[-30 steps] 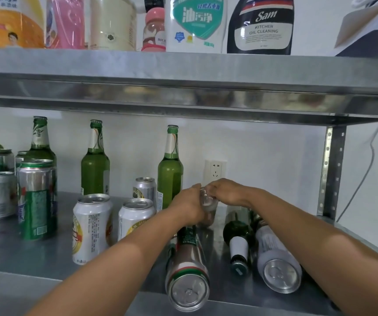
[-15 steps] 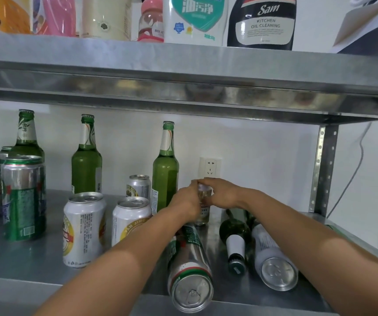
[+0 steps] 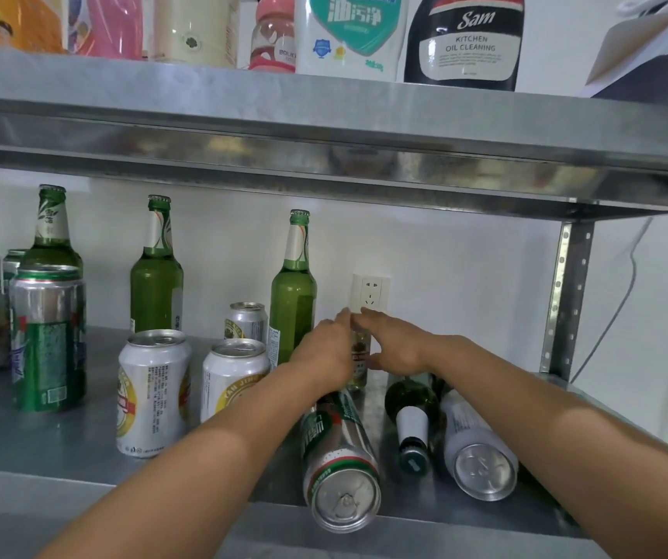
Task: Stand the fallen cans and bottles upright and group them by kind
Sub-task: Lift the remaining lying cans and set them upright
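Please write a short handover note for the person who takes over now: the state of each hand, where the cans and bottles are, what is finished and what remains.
Left hand and right hand: both around a small clear bottle, upright at the back of the lower shelf; whether they grip it I cannot tell.
Done: three green bottles stand along the wall; several cans stand on the left and in the middle.
Left: a green-banded can, a dark bottle and a pale can lie on their sides at the front right. Stand them up, then group by kind.
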